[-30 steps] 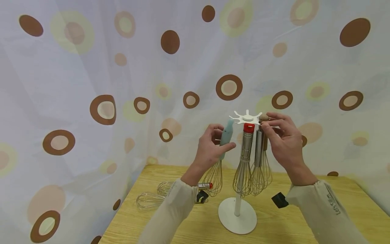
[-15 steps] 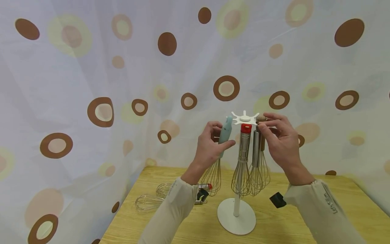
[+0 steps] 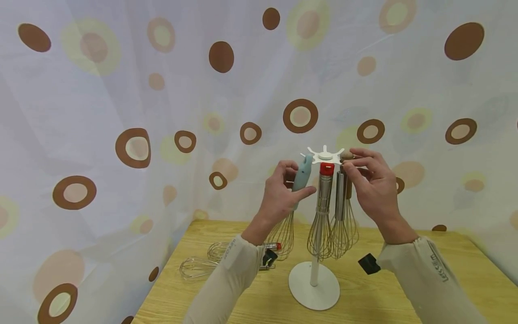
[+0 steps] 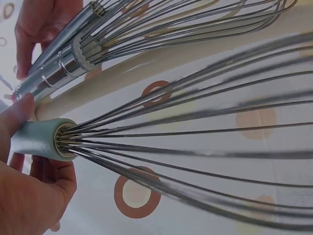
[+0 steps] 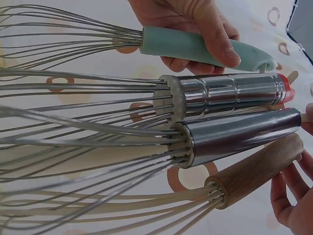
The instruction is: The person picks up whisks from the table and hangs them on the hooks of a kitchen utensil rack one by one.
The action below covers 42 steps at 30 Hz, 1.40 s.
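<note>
In the head view my left hand (image 3: 279, 191) holds a whisk by its light-blue handle (image 3: 302, 173), fingers behind and thumb in front. The hole at the handle's top meets a prong of the white whisk stand (image 3: 325, 156); in the right wrist view a prong tip shows at this hole. My right hand (image 3: 374, 191) pinches the top of a wooden-handled whisk (image 5: 261, 164) between thumb and fingers at the stand's right side. Its thumb is close to the top of a plain steel whisk (image 5: 239, 137). A steel whisk with a red end (image 3: 327, 169) hangs at the front.
The stand's round white base (image 3: 314, 292) rests on a wooden table (image 3: 364, 288). Behind the left forearm lie a wire whisk (image 3: 198, 267) and another with a red end (image 3: 273, 246). A dotted curtain (image 3: 259, 81) hangs behind.
My left hand has shifted slightly right, and the top of the light-blue whisk has moved inward along the stand's prong. My right hand has stayed at the wooden-handled whisk.
</note>
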Motion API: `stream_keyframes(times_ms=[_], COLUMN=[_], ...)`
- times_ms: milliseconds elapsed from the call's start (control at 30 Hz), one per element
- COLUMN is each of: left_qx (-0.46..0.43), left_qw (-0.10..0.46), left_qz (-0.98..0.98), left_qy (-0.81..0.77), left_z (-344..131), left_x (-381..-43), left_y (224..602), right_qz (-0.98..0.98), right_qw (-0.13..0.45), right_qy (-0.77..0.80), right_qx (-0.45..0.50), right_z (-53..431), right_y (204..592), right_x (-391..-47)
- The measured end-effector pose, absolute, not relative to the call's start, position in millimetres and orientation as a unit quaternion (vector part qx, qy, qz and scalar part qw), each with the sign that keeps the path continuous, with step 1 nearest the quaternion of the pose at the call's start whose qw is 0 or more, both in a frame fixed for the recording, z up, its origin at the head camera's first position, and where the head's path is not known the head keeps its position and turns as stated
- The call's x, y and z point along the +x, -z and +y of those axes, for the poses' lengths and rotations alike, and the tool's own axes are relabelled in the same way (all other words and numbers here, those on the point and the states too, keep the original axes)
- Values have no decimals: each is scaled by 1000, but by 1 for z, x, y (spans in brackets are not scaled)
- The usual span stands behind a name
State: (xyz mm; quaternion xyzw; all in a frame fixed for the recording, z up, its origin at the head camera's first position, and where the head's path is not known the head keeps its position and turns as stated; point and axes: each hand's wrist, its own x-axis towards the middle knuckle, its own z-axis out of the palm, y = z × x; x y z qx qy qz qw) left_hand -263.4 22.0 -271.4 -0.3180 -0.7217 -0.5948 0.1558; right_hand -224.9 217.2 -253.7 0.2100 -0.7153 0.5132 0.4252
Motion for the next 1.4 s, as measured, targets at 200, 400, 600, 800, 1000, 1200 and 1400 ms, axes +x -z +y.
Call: stream_keyframes(times_ms=[200, 400, 600, 800, 1000, 1200, 1400], left_qx=[-320, -324, -322, -321, -306, -310, -318], left_qw=[165, 190, 196, 230, 274, 275, 250], left_qz=[-732, -734, -726, -734, -774, -777, -763], left_qy=[578, 566, 575, 552, 482, 474, 504], left_z=[23, 21, 21, 21, 24, 26, 27], left_x=[-262, -261, -260, -254, -246, -248, -251], left_y=[269, 271, 272, 266, 262, 264, 267], right_qz=[-714, -712, -713, -716, -719, -721, -723], right_qw=[428, 428, 427, 424, 422, 419, 420], right_qy=[-512, -513, -514, -514, -513, -513, -510], right_qx=[212, 215, 213, 209, 205, 204, 203], right_z=[217, 217, 217, 217, 217, 216, 217], right_y=[253, 252, 252, 253, 253, 252, 253], right_x=[-226, -225, -225, -225, -224, -224, -224])
